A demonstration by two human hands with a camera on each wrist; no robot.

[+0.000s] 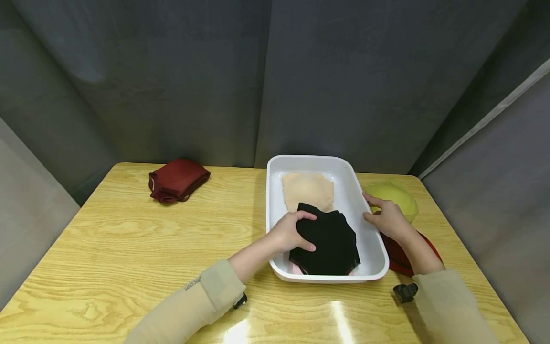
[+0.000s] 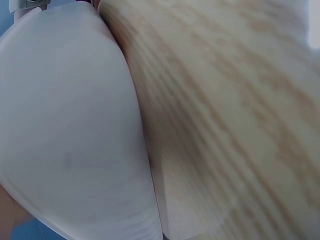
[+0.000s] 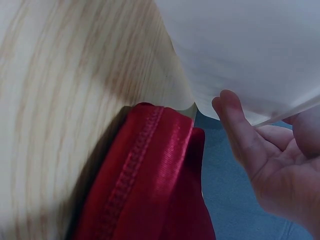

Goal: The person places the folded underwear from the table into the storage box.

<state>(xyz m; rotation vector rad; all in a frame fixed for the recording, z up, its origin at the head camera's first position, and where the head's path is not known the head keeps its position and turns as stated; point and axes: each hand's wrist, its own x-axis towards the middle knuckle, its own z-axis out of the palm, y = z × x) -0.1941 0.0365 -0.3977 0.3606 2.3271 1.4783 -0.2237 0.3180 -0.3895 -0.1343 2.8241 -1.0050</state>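
Note:
A white plastic tub point(image 1: 278, 165) holds a folded black cloth garment point(image 1: 333, 243) at its near end and a beige padded piece point(image 1: 302, 188) behind it. Pink fabric peeks out beneath the black garment. My left hand point(image 1: 290, 234) reaches over the tub's left rim and rests on the black garment, thumb and index finger spread across its left side. At the right rim, my right hand point(image 1: 388, 220) grips the tub's edge; in the right wrist view its fingers point(image 3: 235, 120) lie against the outer wall. The left wrist view shows only the tub's outside, with the left hand hidden.
Right of the tub lie a yellow domed piece point(image 1: 399, 196) and a red garment point(image 1: 429, 251), both partly behind the right hand and forearm. A dark red folded garment point(image 1: 178, 179) sits at the table's back left. Grey curtains point(image 1: 180, 86) stand behind the wooden table point(image 1: 150, 248).

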